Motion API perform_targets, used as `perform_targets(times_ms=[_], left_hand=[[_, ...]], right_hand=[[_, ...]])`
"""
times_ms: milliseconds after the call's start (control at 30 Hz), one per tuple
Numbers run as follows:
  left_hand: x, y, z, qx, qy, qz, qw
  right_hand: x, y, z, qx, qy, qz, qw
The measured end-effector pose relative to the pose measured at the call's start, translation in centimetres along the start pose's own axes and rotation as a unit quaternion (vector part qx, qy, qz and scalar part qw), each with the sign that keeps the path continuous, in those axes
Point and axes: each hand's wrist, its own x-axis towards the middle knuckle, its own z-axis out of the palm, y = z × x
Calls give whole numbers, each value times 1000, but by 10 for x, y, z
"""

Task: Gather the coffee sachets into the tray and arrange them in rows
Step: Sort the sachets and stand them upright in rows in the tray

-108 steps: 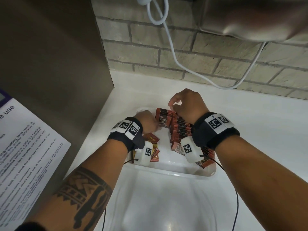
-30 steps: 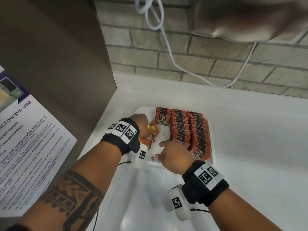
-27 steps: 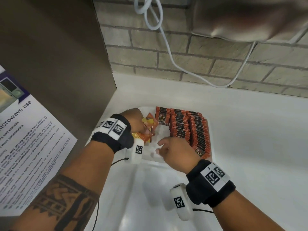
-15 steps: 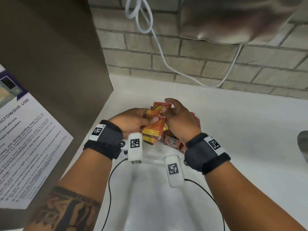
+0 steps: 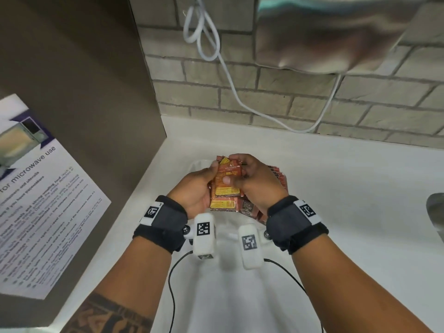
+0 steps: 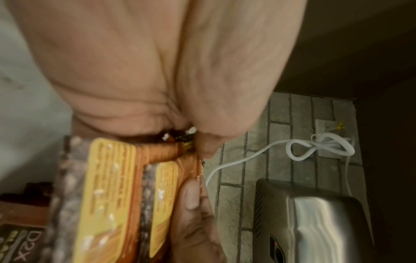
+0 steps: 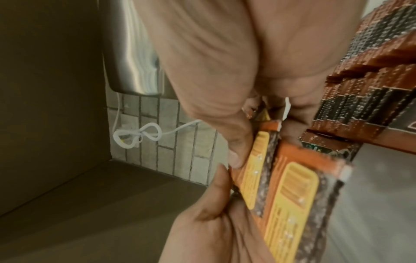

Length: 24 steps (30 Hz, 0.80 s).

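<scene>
Both hands have come up off the tray and met at the centre of the head view: the left hand (image 5: 195, 188) now cradles a small bundle of orange-and-yellow coffee sachets (image 5: 225, 186), fingers curled round its left edge, while the right hand (image 5: 254, 182) closes on the same bundle from the right, thumb pressed on the top sachet's face. A second ago the left hand was down among loose orange sachets in the tray's left part and the right hand hovered beside it holding nothing; those loose packets have been scooped up and are held above the tray, not lying in it. In the left wrist view the bundle (image 6: 126, 195) fills the lower left, its edges staggered rather than flush, and in the right wrist view the two thumbs meet on the stack's (image 7: 288, 192) edge at lower centre. The tidy dark-red rows (image 5: 278, 176) stand in the tray just right of the hands, mostly hidden behind the right hand; the tray (image 5: 199, 164) itself shows only as a pale rim above the left hand, on the white counter (image 5: 348, 188). My reading is that the hands are squaring the loose packets into one even stack, so that they can go down as a further row in the free left part of the tray; that row is not yet laid
</scene>
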Motion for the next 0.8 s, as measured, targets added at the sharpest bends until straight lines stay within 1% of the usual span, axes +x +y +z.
perform_targets(times_ms=[133, 233, 300, 400, 467, 533, 600, 667, 767, 800], left_hand=[[3, -5, -7, 0, 21, 19, 1000], [5, -8, -12, 26, 34, 31, 999], [6, -10, -15, 53, 42, 34, 997], [7, -11, -20, 66, 41, 43, 996], [8, -9, -23, 79, 44, 60, 994], [12, -7, -25, 99, 59, 83, 990], [17, -6, -27, 124, 82, 100, 984], [20, -5, -31, 149, 103, 111, 977], [26, -7, -38, 181, 135, 126, 966], [26, -8, -39, 182, 143, 133, 964]], right_hand=[[4, 6, 5, -20, -1, -6, 1000], [4, 12, 12, -4, 4, 18, 1000], [4, 16, 15, 6, 23, 34, 999], [5, 18, 15, 25, 60, 47, 997], [5, 17, 12, 10, 76, 46, 996], [6, 15, 11, 0, 87, 43, 995], [7, 13, 9, -14, 109, 33, 993], [7, 9, 6, -14, 138, 6, 990], [-1, 3, 3, 39, 154, -71, 985], [-5, 2, 4, 36, 152, -95, 983]])
